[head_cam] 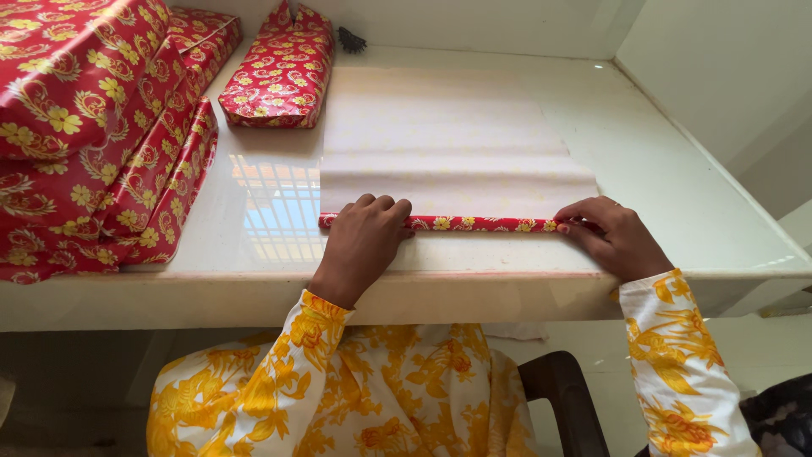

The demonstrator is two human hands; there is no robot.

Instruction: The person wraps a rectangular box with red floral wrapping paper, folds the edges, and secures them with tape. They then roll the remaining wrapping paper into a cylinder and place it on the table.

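The fingers [382, 206] of the left hand [362, 244] are curled down over the near edge of the wrapping paper [448, 144], pressing its left end flat rather than gripping it; those of the right hand [616, 237] are pinched narrowly on the right end of the same edge. That edge has been turned over into a slim folded strip [478, 223], so that the printed side (red, with yellow flowers and swirls) shows as a thin band running between the two hands. The rest of the sheet is spread face down beyond the strip, its pale, matt back faintly showing the print and crossed by soft creases. As far as can be judged, only this first narrow fold has been made: most of the sheet lies open and unfolded, and no box is set on it.

The sheet is laid on a glossy white table [660, 169], close to its near edge, and a window grille is mirrored in the surface just left of the paper. Beyond the sheet's far left corner a soft, pillow-shaped wrapped parcel [279, 72] is seen, and further left of the sheet a stack of wrapped boxes [93, 127] in the same paper is piled. Below the table, yellow-flowered sleeves and a dark chair back [562, 398] are visible.
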